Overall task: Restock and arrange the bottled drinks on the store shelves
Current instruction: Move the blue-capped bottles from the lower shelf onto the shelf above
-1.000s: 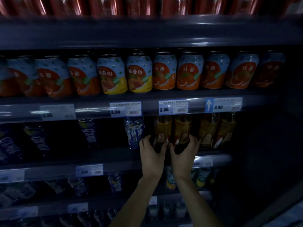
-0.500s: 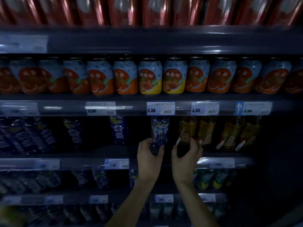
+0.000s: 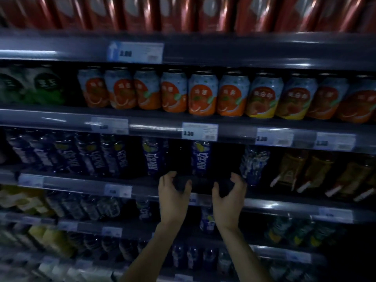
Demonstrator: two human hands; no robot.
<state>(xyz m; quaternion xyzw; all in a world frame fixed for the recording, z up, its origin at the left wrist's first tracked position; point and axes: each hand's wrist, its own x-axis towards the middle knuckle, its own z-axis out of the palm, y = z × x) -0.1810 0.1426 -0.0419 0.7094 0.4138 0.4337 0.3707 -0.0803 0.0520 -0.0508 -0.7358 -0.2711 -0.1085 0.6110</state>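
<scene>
My left hand (image 3: 173,197) curls around the base of a dark bottle (image 3: 180,159) standing in the gap between two blue-labelled bottles (image 3: 155,156) (image 3: 201,157) on the third shelf (image 3: 81,185). My right hand (image 3: 228,197) curls around the base of another dark bottle (image 3: 223,187), just left of a clear blue-patterned bottle (image 3: 254,163). Both dark bottles are barely visible in the dim light. Amber tea bottles (image 3: 317,176) stand farther right.
Orange and yellow fruit cans (image 3: 201,94) fill the shelf above, with red cans (image 3: 183,13) on the top shelf. Price tags (image 3: 200,132) line the shelf rails. More blue bottles (image 3: 81,153) stand to the left, and other bottles fill the lower shelves (image 3: 295,214).
The view has shifted left along the shelves. My left hand let go of the clear blue-patterned bottle. Both hands moved left to the dark gaps beside the blue-labelled bottles.
</scene>
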